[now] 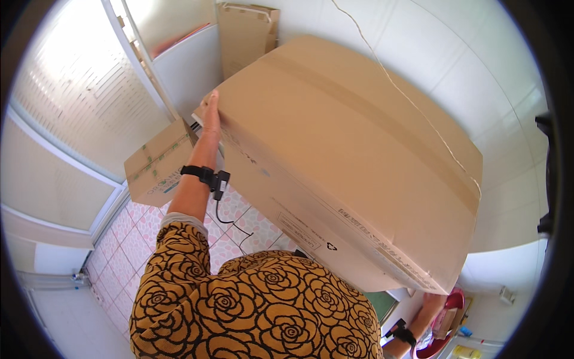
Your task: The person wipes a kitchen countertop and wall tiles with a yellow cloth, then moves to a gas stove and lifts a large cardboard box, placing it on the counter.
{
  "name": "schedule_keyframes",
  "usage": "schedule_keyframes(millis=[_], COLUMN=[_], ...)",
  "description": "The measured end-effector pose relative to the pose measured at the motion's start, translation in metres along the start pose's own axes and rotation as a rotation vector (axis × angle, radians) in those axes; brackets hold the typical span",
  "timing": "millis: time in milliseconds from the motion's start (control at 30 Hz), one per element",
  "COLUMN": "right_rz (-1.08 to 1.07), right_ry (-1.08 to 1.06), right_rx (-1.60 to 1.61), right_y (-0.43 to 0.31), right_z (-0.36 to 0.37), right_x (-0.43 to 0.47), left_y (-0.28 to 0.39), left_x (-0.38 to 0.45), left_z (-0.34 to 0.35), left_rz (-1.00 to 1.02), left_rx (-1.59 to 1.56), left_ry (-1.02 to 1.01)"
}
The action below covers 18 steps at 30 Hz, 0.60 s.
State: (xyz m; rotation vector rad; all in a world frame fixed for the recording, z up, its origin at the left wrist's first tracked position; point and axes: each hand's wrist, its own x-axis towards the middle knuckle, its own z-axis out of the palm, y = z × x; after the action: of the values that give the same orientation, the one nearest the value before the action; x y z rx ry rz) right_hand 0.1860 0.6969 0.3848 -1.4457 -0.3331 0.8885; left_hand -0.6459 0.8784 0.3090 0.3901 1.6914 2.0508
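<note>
A large brown cardboard box (341, 130) fills the middle of the view, its long side tilted towards me. A band of tape runs along its top, and its near side bears printing and a recycling mark. My left hand (212, 112) presses flat against the box's left end, thumb near the upper edge. At the box's lower right corner is my right hand (431, 306), gripping from beneath; its fingers are partly hidden by the cardboard. A thin cord (406, 95) hangs across the top of the box. Both my wrists wear black strapped devices.
A smaller taped carton (157, 168) stands on the pink tiled floor (134, 233) at left, beside glazed sliding doors (80, 85). Flattened cardboard (246, 36) leans at the back against the white tiled wall (430, 40). Near my right hand sits a red basin (456, 299) holding items.
</note>
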Motion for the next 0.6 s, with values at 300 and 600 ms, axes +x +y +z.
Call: schedule_keyframes(millis=[300,600], right_rz=[-0.468,-0.272], right_ry=[-0.278,-0.221], right_rx=[-0.315,-0.007], right_y=[-0.019,-0.01], right_z=[0.085,0.052], right_x=[-0.066,0.032], left_y=[0.03,0.094], left_x=[-0.016,-0.029], left_z=[-0.001,-0.019], left_rz=[0.095,0.464], left_rx=[-0.187,0.015], left_ry=[-0.164,-0.789])
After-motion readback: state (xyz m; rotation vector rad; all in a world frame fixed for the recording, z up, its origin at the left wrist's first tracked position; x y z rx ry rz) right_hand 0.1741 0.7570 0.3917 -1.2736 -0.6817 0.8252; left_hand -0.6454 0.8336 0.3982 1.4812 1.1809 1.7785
